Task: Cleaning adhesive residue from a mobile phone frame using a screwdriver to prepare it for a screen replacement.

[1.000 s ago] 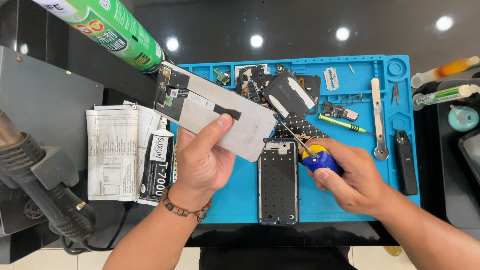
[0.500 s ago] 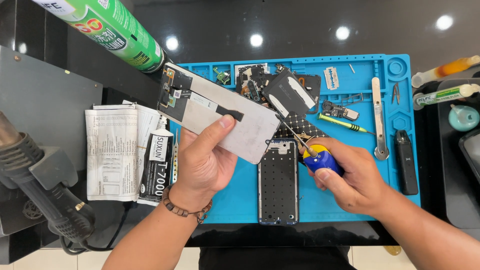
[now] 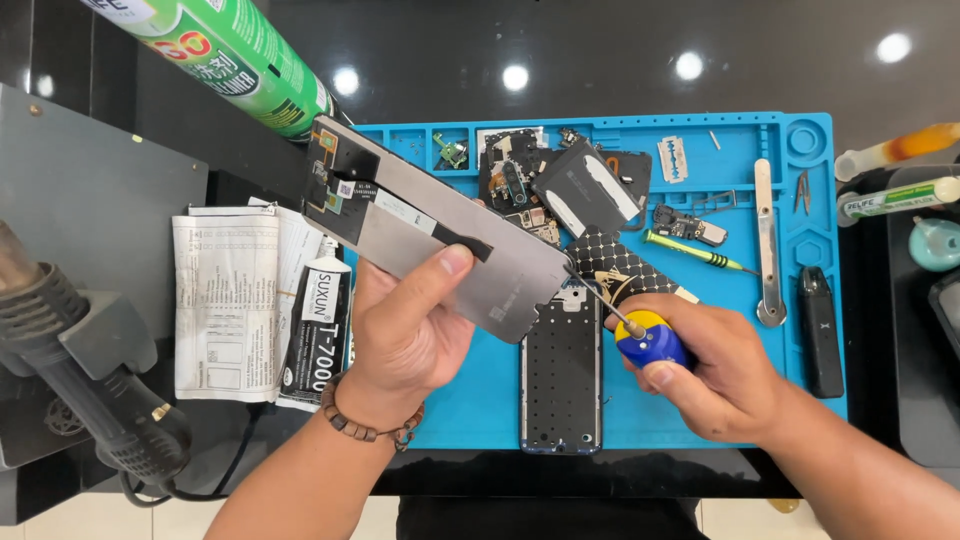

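Left hand (image 3: pixel 405 330) grips the phone screen panel (image 3: pixel 440 235); right hand (image 3: pixel 715 370) clasps a screwdriver (image 3: pixel 640 335) touching the panel's edge above the blue mat (image 3: pixel 700 420).

A: From where is the scene being viewed?

B: It is being viewed from one camera worn on the head, and it is being pointed almost straight down at the blue work mat (image 3: pixel 740 420).

A: How near is it being held?

B: Quite near. The left hand (image 3: pixel 405 335) and the right hand (image 3: pixel 715 370) are being shown large, and the forearms are being cut by the lower edge. No second view is being given.
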